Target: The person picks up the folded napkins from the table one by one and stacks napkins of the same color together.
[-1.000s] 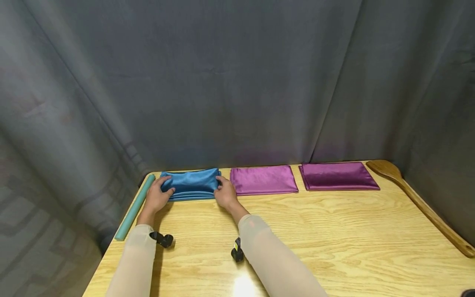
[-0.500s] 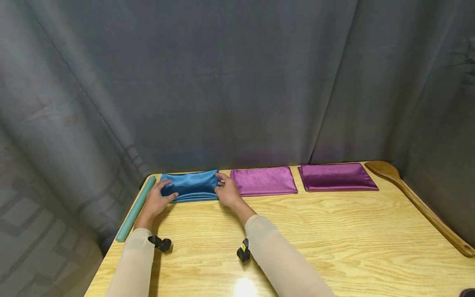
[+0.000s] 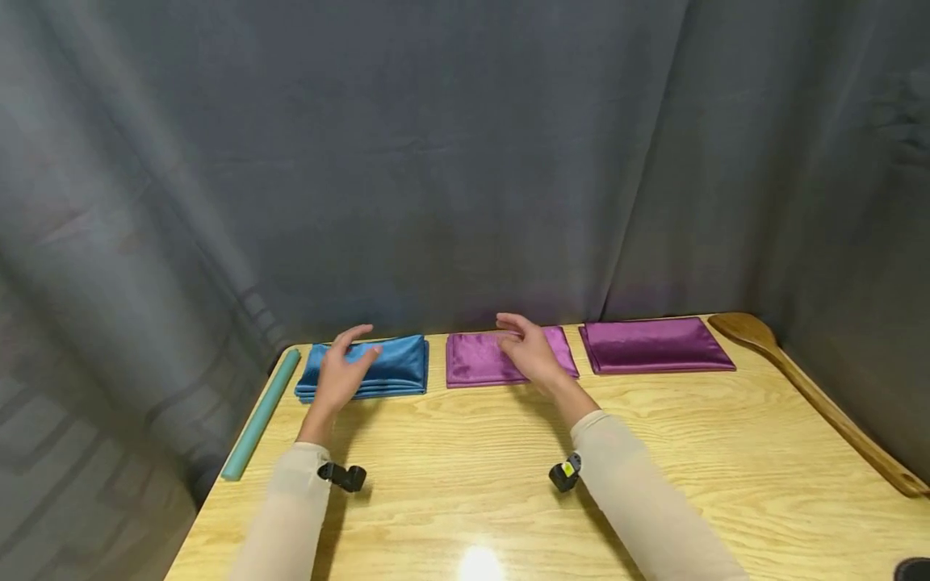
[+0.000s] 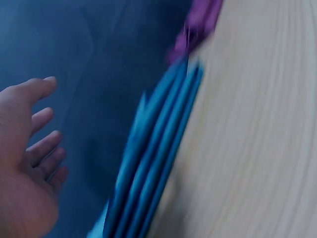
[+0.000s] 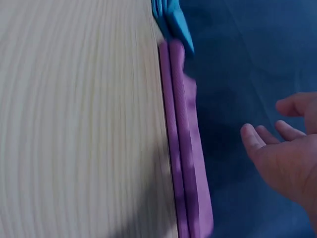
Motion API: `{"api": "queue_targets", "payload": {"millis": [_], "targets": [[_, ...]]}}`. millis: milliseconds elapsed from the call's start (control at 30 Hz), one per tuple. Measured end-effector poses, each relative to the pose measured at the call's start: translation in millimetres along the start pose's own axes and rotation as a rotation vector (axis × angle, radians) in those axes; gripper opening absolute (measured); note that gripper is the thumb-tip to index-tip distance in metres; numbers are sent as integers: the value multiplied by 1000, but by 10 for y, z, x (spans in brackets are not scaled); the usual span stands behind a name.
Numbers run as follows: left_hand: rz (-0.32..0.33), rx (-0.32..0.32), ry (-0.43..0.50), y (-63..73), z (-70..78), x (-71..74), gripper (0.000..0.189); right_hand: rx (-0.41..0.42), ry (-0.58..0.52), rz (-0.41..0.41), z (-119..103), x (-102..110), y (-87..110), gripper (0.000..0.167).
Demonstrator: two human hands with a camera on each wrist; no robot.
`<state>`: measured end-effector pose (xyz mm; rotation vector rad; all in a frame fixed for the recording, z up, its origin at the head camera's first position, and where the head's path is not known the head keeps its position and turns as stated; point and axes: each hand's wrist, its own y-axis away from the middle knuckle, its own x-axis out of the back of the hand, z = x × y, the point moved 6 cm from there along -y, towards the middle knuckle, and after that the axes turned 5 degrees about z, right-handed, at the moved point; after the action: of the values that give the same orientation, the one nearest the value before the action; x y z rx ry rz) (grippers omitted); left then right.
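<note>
A folded blue satin cloth (image 3: 400,367) lies at the back left of the table, its stacked layers (image 4: 153,148) showing along the front edge in the left wrist view. My left hand (image 3: 343,375) is raised over its left part, fingers spread and holding nothing. To the right lies a folded pink-purple satin cloth (image 3: 472,359). Above that cloth hovers my right hand (image 3: 534,355), with loosely bent fingers and nothing in them. In the right wrist view a gap shows between the right hand (image 5: 287,153) and the pink-purple cloth (image 5: 185,148).
A folded dark purple satin cloth (image 3: 657,345) lies at the back right. A long wooden spoon (image 3: 821,399) runs along the right edge, a green roll (image 3: 261,415) along the left edge. Grey curtains (image 3: 465,161) hang behind the table. A dark round object (image 3: 911,570) sits at the front right corner.
Both hands have let go of the blue cloth's ends and lifted. The right hand has moved right, over the pink-purple cloth; the left has shifted slightly right, over the blue one.
</note>
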<state>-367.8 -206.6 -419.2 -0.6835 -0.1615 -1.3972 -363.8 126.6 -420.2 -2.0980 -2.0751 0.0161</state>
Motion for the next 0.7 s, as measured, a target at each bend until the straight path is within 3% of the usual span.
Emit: {"api": "queue_targets", "payload": {"millis": [133, 267, 533, 700], "targets": [[-35, 32, 191, 18, 247, -362, 49, -22, 35, 18, 86, 379, 10, 53], [-83, 78, 268, 25, 361, -715, 47, -70, 39, 54, 208, 654, 42, 54], [-28, 223, 246, 37, 295, -1215, 48, -102, 47, 129, 409, 902, 42, 55], [-33, 282, 177, 86, 231, -1355, 52, -110, 67, 158, 511, 947, 33, 53]]}}
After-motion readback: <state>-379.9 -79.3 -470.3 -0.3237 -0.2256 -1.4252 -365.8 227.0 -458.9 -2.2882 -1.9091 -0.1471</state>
